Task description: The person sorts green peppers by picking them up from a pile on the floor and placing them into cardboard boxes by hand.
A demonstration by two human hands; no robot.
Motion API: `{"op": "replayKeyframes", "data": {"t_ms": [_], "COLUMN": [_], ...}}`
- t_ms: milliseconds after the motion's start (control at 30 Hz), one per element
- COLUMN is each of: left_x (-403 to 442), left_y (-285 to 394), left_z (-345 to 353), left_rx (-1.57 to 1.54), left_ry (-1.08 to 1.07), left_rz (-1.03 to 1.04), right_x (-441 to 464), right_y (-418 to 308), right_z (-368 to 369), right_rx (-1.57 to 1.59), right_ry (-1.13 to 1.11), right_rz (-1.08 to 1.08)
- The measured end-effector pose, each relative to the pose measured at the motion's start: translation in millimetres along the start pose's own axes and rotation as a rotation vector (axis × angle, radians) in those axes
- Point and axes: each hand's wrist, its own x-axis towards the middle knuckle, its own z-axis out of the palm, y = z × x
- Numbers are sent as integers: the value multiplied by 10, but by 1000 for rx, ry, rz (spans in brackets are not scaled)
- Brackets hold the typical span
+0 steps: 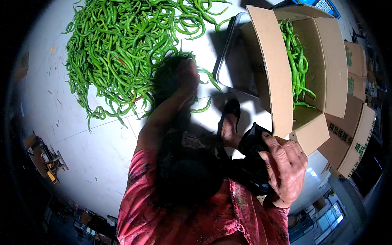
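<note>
A large heap of long green chili peppers [118,53] lies on the pale floor, with a few reddish ones among them. My left hand [188,75] is at the heap's right edge, beside the peppers. Deep shadow covers its fingers, so I cannot tell whether it grips any. My right hand [286,167] is over my dark-clothed knee, just below the carton's near flap. Its fingers are loosely bent, with a gap between thumb and forefinger and nothing visible in it. Inside the open cardboard box [277,69] lie more green chili peppers [300,65].
Beneath the box is a flat metal-edged platform [232,57]. A blue device with keys [324,5] sits behind it. Printed cartons [347,134] are stacked at the right. My shoe [232,109] is between heap and box. A small wooden item [47,159] lies far left.
</note>
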Motion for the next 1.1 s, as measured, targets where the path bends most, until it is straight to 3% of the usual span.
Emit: {"op": "replayKeyframes", "data": {"t_ms": [100,167,233,300,400,533,633,667,700,833,1100], "left_x": [-116,-90,-73,86,370,715,794,815,877,1013,1133], "left_y": [-75,-129,-240,-252,-81,291,79,31,146,275,778], "left_z": [75,55,-31,-524,-1353,-2395,-2476,-2522,-2685,-3091,-3823], "left_rx": [-195,-80,-26,-33,-1296,-1429,-2118,-2317,-2298,-2378,-2380], "left_ry": [-122,126,101,-191,-296,-187,-285,-313,-284,-344,-405], "left_rz": [-216,53,159,101,-589,-668,-436,-491,-543,-371,-244], "right_x": [-14,-17,4,10,6,6,-3,-12,-33,-72,-108], "right_y": [22,24,13,5,0,-12,-3,5,35,66,191], "right_z": [5,5,-22,-37,-60,-117,-143,-142,-141,-131,-97], "right_rx": [-5,-9,-5,7,22,35,76,82,90,124,83], "right_ry": [-5,-3,-19,-23,-18,-27,-13,-15,-16,-15,-36], "right_rz": [10,7,8,5,-26,-98,-154,-162,-171,-161,-192]}}
